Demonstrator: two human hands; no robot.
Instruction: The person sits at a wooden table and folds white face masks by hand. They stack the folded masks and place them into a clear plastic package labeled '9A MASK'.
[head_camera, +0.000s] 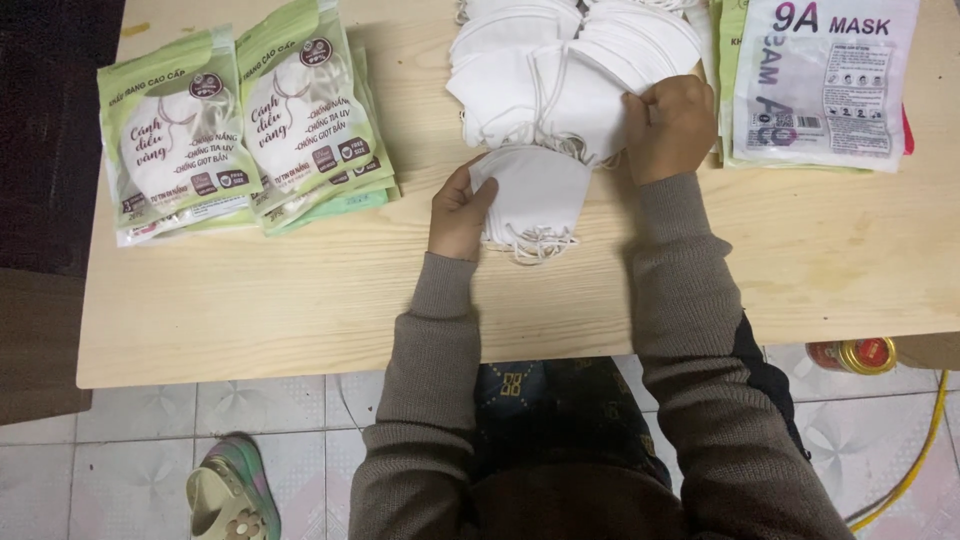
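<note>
My left hand grips the left edge of a small stack of folded white face masks lying on the light wooden table; their ear loops hang off the near edge. My right hand is closed on a mask at the near edge of a larger fanned pile of white masks further back. The two hands are close together, the right one slightly farther from me.
Two piles of green and white mask packets lie at the table's left. A pile of white and purple packets lies at the far right. On the tiled floor are a sandal, a red can and a yellow cable.
</note>
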